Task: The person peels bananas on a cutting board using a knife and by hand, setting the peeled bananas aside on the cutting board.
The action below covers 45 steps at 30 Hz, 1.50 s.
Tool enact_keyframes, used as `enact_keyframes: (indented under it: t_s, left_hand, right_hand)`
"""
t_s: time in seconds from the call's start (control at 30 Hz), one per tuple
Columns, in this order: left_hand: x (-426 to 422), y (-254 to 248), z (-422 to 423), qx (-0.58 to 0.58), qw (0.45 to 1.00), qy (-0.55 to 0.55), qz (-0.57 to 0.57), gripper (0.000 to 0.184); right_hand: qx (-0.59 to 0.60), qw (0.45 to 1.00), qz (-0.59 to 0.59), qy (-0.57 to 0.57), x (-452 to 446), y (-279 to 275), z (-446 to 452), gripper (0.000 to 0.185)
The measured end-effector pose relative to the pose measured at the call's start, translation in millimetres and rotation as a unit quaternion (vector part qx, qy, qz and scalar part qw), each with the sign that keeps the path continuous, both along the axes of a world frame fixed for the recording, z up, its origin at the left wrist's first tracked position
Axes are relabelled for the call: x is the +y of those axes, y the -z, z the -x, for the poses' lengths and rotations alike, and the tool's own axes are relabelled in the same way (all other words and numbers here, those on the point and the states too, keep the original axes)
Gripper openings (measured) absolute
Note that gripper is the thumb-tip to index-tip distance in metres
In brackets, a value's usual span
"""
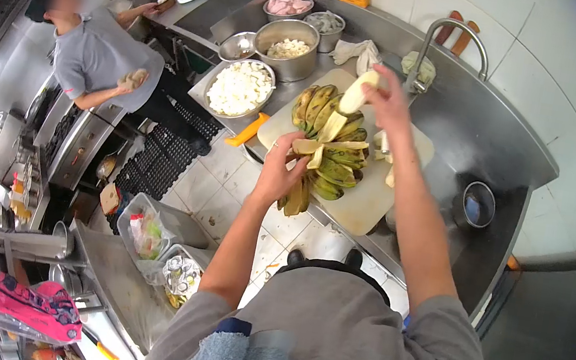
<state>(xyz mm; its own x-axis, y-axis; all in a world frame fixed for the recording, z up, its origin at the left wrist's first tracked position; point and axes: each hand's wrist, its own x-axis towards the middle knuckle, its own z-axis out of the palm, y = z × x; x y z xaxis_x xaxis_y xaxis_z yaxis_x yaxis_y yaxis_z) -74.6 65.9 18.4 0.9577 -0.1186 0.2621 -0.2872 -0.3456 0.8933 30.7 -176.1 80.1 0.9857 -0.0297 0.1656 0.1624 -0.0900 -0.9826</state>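
Here, pale pieces (239,87) are held in a bowl (267,107) and pot (298,69) at ten and eleven o'clock from the bananas (338,173); at one, a peeled banana (354,98) is pinched by the right hand (389,104), peel (331,127) by the curled left hand (279,173).

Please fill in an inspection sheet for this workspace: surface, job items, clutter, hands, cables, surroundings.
Surface: grey stainless-steel sink counter with pale rectangular cutting board.
Job items: green-yellow banana bunches on the board; pale, mostly peeled banana held above.
Clutter: round metal bowl heaped with white pieces; orange-handled tool beside it; crumpled pale cloth beyond the board.
Hands: right hand grips the peeled banana; left hand holds yellowish peel.
Cables: nothing seen.
Surroundings: grey-shirted person; black perforated floor mat; white floor tiles.
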Motion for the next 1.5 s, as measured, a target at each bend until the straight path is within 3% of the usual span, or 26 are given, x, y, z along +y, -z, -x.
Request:
enact_keyframes:
  t_s: [0.13,0.27,0.43,0.53,0.7,0.8,0.93,1.0,1.13,1.23,1.33,1.43,1.5]
  left_hand:
    - [0.1,3.4,3.4,-0.010,0.997,-0.009,0.079,0.082]
    - [-2.7,3.1,-8.0,-0.020,0.986,0.011,-0.163,0.082]
    - [-20.3,-10.0,-21.3,-0.026,0.991,0.009,-0.132,0.076]
    - [-30.5,-11.6,-38.0,-0.019,0.991,0.030,-0.128,0.069]
    - [-29.1,-19.4,-55.5,-0.035,0.979,0.129,-0.152,0.050]
    - [-25.7,-17.5,-67.8,-0.001,0.978,0.189,-0.083,0.043]
    - [-48.9,-17.5,-69.1,-0.087,0.966,0.157,-0.186,0.034]
    - [-59.1,-14.3,-63.9,-0.142,0.953,0.147,-0.224,0.030]
    - [-72.0,-27.7,-72.4,-0.061,0.931,0.176,-0.315,0.031]
    - [-69.3,-27.8,-84.8,-0.023,0.936,0.154,-0.315,0.032]
    - [-62.6,-14.2,-99.4,-0.051,0.954,0.106,-0.274,0.035]
    - [-68.2,7.5,-122.6,-0.142,0.941,0.049,-0.304,0.034]
    - [-81.3,-7.0,-118.0,-0.134,0.937,0.022,-0.321,0.036]
  right_hand:
    - [0.070,0.992,0.019,0.100,-74.2,26.8,-31.7,0.051]
    - [0.184,0.973,0.108,0.091,-88.3,85.4,-48.3,0.052]
    - [0.248,0.956,0.148,0.044,-72.1,88.0,-34.5,0.045]
    - [0.211,0.949,0.223,0.075,-78.4,76.1,-24.8,0.045]
    - [0.171,0.966,0.185,0.050,-86.7,60.2,-6.0,0.050]
    - [0.168,0.977,0.131,0.022,-77.0,53.5,5.8,0.053]
    - [0.203,0.971,0.128,-0.003,-62.7,53.7,14.3,0.055]
    - [0.213,0.974,0.065,-0.046,-59.5,57.3,3.1,0.056]
    - [0.181,0.981,-0.052,-0.054,-46.3,7.1,-1.1,0.048]
    - [0.262,0.942,-0.088,-0.191,-53.8,28.2,20.8,0.044]
    - [0.227,0.967,-0.052,-0.105,-46.1,97.9,60.3,0.034]
    - [0.254,0.962,-0.066,-0.077,-42.8,72.8,75.0,0.024]
    - [0.204,0.973,-0.099,-0.047,-41.8,63.3,75.2,0.026]
